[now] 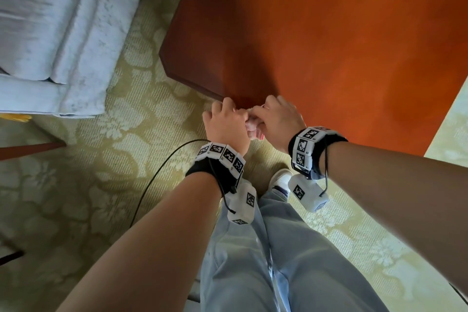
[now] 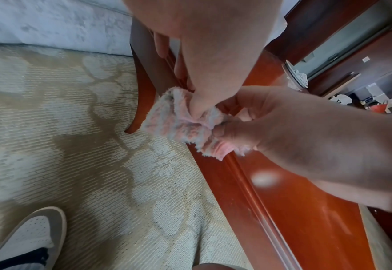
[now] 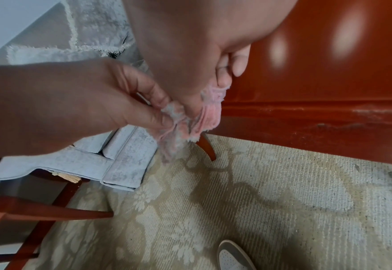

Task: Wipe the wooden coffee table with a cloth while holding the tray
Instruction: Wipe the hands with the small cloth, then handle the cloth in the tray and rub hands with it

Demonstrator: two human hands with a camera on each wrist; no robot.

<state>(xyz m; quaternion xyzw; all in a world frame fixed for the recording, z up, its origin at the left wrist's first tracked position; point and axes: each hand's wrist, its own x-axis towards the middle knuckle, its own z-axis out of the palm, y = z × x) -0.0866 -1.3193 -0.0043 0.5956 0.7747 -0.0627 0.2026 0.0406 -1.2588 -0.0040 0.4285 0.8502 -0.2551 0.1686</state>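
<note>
Head view: big wooden coffee table (image 1: 316, 33) fills upper right, top glossy and bare in what shows; no tray visible in any view, so can't tell where it is. Patterned carpet (image 1: 101, 185) runs under it, pale sofa (image 1: 50, 20) to the left, well apart from the hands. Both hands meet just at the table's near edge. Left hand (image 1: 224, 126) and right hand (image 1: 277, 121) both pinch one small pink-and-white fluffy cloth (image 1: 253, 125), bunched btwn them; fingers curled, thumbs pressed into the pile. Wrist views confirm: cloth hangs over the table's moulded rim, not flat on the top.

Risks, as I judge them:
- Both hands tied up w/ cloth, so neither is free for the tray; that half of the task is likely unmet.
- Cloth wadded tight, so a small contact patch may leave streaks or missed strips on a wide top.
- Grip is fingertip-only; one hand letting go carelessly could drop cloth onto carpet.
- Shoe (image 2: 26, 237) close to table leg (image 2: 142, 102); leaning in could bump it.
</note>
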